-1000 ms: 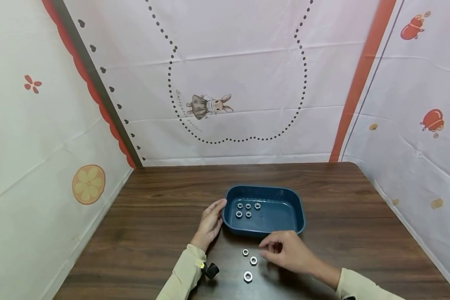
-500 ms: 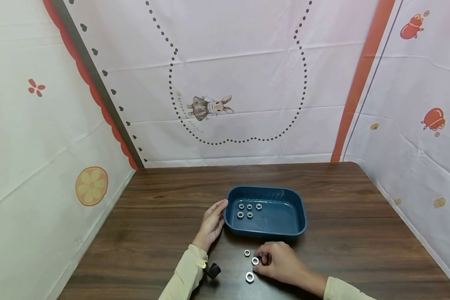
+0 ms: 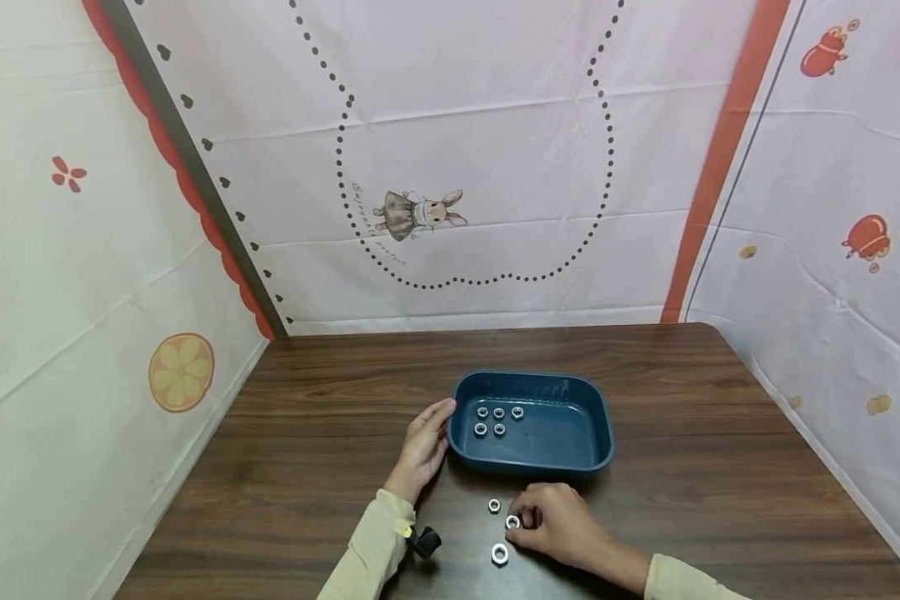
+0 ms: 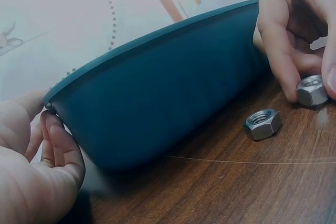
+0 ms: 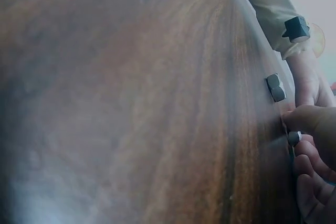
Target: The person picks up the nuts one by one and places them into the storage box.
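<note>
A dark blue rectangular tray [image 3: 562, 437] stands on the table with several metal hex nuts [image 3: 481, 430] grouped in its left half. My left hand [image 3: 420, 450] grips the tray's left end, thumb at the rim and fingers curled below it in the left wrist view. In front of the tray, my right hand [image 3: 558, 523] pinches a hex nut [image 4: 312, 93] between thumb and index finger, close to the tabletop. Two more nuts lie beside it: a smaller nut [image 3: 494, 506] on the tray side and a larger nut [image 3: 499, 554] toward the person.
The brown wood-grain table [image 3: 330, 400] reaches back to a printed cloth wall [image 3: 480, 150], with cloth on both sides too. A small black camera [image 3: 424, 542] is fixed at the left sleeve's cuff.
My right hand has moved left and toward the person from the tray's front edge, and its fingers have closed on the middle nut, shifting it slightly. The left hand keeps its hold.
</note>
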Demonstrator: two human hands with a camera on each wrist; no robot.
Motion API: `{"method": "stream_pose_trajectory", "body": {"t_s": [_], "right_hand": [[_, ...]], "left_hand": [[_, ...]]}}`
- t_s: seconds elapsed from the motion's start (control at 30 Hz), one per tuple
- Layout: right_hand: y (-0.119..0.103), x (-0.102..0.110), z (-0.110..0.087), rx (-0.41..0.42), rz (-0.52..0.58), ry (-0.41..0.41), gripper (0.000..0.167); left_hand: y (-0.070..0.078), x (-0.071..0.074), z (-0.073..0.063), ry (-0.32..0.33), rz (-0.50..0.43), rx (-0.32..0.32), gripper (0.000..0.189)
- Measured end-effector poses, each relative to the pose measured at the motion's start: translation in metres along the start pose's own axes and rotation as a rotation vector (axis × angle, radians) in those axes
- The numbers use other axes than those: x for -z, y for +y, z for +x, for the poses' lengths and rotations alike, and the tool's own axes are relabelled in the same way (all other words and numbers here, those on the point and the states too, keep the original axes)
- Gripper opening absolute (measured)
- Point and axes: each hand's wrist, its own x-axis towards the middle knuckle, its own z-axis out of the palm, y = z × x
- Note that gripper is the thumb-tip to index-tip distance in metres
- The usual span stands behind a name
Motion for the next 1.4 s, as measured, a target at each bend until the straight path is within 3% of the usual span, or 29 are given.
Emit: {"method": "stream_pose_trajectory", "body": {"t_s": [0.27, 0.53, 0.83, 1.07, 1.27, 1.4], "right_hand": [[-0.001, 0.004, -0.005, 0.017, 0.023, 0.053, 0.016], [-0.002, 0.008, -0.01, -0.011, 0.063, 0.044, 0.013], [-0.004, 0.021, -0.027, -0.027, 0.113, 0.087, 0.012], [-0.011, 0.051, -0.03, 0.057, 0.067, 0.123, 0.013], [-0.019, 0.091, -0.014, 0.133, 0.03, 0.142, 0.013], [-0.019, 0.114, 0.0, 0.149, -0.012, 0.131, 0.01]], "left_hand": [[0.0, -0.001, 0.0, 0.007, -0.003, 0.005, 0.024], [0.001, 0.0, 0.001, 0.02, -0.011, 0.001, 0.021], [0.001, 0.0, 0.002, 0.007, -0.01, 0.0, 0.022], [0.001, 0.0, 0.003, 0.009, -0.014, 0.0, 0.022], [0.002, -0.002, 0.003, 0.011, -0.017, 0.002, 0.027], [0.002, -0.001, 0.003, 0.017, -0.022, 0.004, 0.018]]}}
